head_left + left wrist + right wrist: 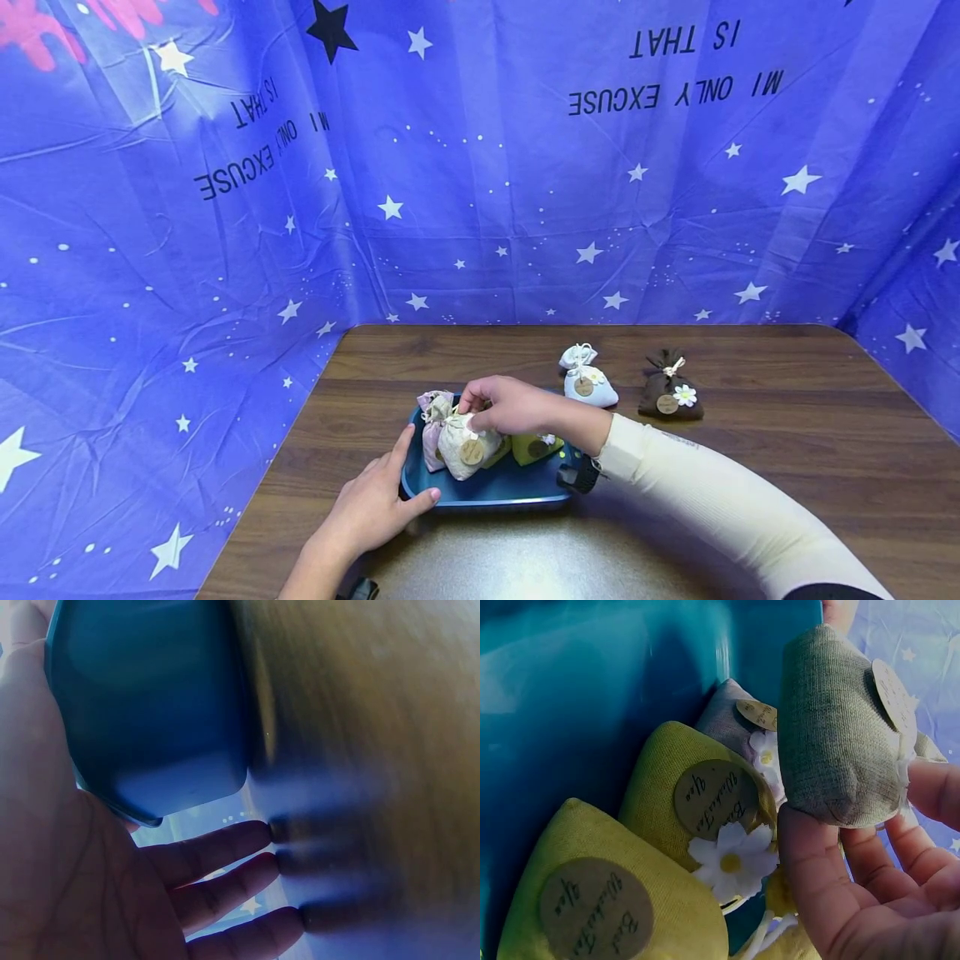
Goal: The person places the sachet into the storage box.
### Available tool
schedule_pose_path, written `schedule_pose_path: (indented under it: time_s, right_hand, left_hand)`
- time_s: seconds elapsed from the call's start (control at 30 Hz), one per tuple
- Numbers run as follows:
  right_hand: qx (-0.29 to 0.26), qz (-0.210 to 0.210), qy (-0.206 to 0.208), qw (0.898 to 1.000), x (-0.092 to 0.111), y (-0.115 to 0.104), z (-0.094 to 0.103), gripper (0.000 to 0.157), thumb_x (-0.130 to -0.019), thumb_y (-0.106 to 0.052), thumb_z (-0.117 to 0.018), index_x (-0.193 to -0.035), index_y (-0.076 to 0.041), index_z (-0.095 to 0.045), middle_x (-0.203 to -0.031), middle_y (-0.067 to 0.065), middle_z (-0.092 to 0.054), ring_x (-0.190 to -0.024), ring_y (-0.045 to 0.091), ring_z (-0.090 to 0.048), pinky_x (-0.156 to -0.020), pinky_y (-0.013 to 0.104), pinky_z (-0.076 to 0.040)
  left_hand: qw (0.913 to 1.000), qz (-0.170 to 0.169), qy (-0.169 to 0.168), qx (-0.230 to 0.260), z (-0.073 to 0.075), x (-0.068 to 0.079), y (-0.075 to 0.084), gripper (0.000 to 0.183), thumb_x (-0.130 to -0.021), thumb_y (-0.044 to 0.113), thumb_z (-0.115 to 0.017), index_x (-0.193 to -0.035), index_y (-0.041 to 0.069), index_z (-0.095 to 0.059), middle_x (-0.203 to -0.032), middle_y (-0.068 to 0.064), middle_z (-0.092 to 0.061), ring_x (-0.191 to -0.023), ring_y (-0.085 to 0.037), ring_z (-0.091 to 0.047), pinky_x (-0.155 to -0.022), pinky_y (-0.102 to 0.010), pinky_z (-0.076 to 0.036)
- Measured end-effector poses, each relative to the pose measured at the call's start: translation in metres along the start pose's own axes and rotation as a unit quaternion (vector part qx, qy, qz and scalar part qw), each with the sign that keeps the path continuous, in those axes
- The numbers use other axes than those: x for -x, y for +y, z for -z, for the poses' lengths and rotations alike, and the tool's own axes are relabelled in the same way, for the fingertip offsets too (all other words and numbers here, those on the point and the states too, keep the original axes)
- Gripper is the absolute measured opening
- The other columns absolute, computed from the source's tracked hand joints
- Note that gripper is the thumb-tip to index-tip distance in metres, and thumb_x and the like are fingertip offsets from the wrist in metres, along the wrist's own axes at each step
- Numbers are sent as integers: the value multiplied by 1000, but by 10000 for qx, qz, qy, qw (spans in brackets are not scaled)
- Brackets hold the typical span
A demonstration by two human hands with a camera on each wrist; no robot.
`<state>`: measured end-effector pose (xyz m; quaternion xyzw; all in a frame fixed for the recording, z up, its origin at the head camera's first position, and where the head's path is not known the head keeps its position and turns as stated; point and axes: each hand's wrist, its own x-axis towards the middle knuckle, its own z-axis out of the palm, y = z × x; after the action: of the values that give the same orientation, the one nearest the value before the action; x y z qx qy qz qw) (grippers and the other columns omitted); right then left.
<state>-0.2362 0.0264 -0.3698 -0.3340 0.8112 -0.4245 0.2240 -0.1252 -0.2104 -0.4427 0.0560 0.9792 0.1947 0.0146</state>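
At lower centre of the head view, the right hand [510, 406] pinched the pale sachet [454, 454] by its neck — probably because the gathered cloth offered an easy hold — in or just above the tray [517, 490]. The left hand [378, 504], spread and grasping nothing, touched the tray's left end, apparently steadying it. The sleeved right arm [705, 487] slanted in from lower right.

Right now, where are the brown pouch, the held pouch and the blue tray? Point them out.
Brown pouch [664, 387]: head view, on its cloth body.
Held pouch [836, 735]: right wrist view, on its cloth side.
Blue tray [510, 488]: head view, on its bare floor.
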Motion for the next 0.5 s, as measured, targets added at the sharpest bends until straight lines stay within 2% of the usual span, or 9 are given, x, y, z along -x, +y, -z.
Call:
schedule_pose_path:
  time_s: [0.33, 0.5]
  right_hand:
    - [-88, 101, -251, 9996, -12, 1, -11, 13, -87, 2, -66, -95, -8, -64, -84, 2, -60, -74, 13, -53, -56, 26, -44]
    - [97, 96, -313, 9994, -17, 3, -14, 12, -88, 0, -67, -95, -10, -64, -86, 0, -60, -77, 14, -54, -58, 27, -45]
  left_hand:
    - [9999, -23, 86, -66, -1, -1, -1, 101, -82, 69, -65, -159, 18, -23, -132, -18, -61, -118, -34, -58, -86, -58, -48]
    - [9999, -45, 112, -68, -1, -1, -1, 102, -82, 70, -64, -158, 14, -26, -133, -18, -60, -119, -35, -58, -86, -59, -48]
